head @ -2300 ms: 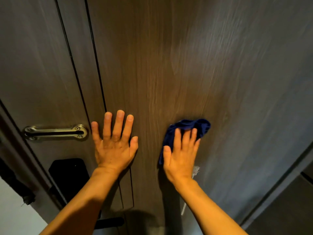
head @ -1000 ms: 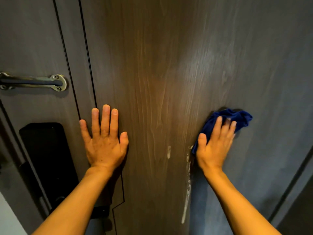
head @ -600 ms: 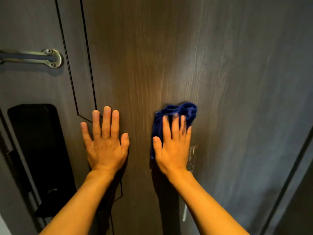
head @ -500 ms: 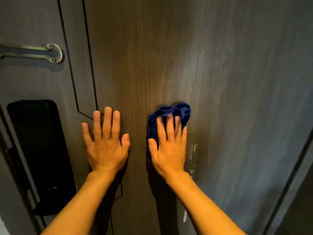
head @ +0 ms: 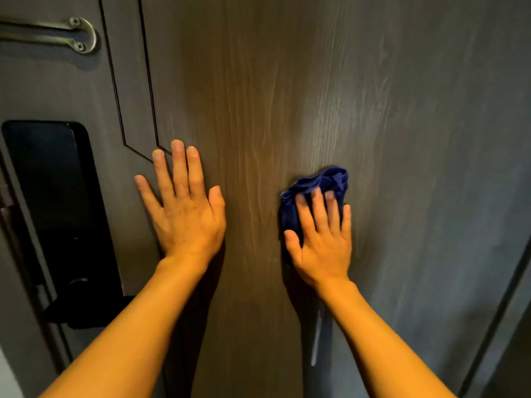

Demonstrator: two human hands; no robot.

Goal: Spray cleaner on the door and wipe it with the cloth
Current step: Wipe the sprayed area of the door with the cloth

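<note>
A dark wood-grain door (head: 287,81) fills the view. My right hand (head: 323,239) presses a bunched blue cloth (head: 321,182) flat against the door, right of centre; the cloth shows above and left of my fingers. My left hand (head: 184,208) lies flat on the door with fingers spread, holding nothing. A pale streak of cleaner (head: 316,337) runs down the door below my right wrist. No spray bottle is in view.
A black lock panel (head: 57,202) with a lever sits on the door's left side. A metal pull handle (head: 57,35) is at the upper left. The door frame edge (head: 500,311) runs down the lower right.
My right hand has slid the cloth rightwards and slightly down compared with half a second ago. The view has shifted lower. My left hand stays flat on the door.
</note>
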